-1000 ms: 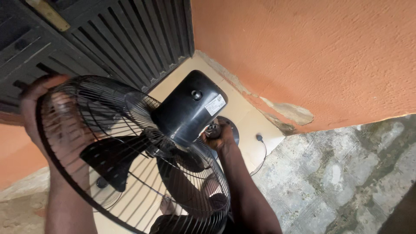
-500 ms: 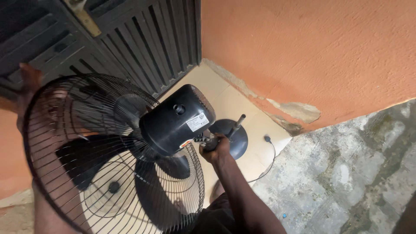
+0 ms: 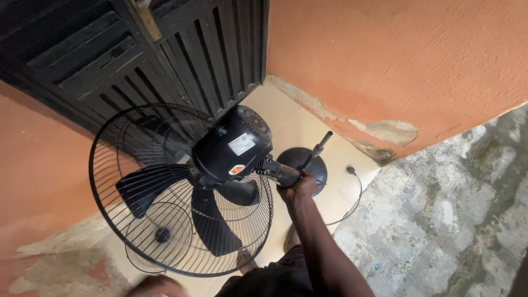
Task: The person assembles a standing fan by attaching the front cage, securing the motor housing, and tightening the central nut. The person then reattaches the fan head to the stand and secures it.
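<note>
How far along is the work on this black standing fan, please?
Done: blades and wire guard sit on the fan head. In hand: the right hand grips the head by its neck, in the air beside the stand pole, not on it. Left, probably: seating the head on the pole; the plug lies loose on the floor. The left hand is blurred.

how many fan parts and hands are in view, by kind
fan head: 1
wire guard: 1
fan blades: 3
round base: 1
stand pole: 1
power cord: 1
right hand: 1
total: 9
</note>
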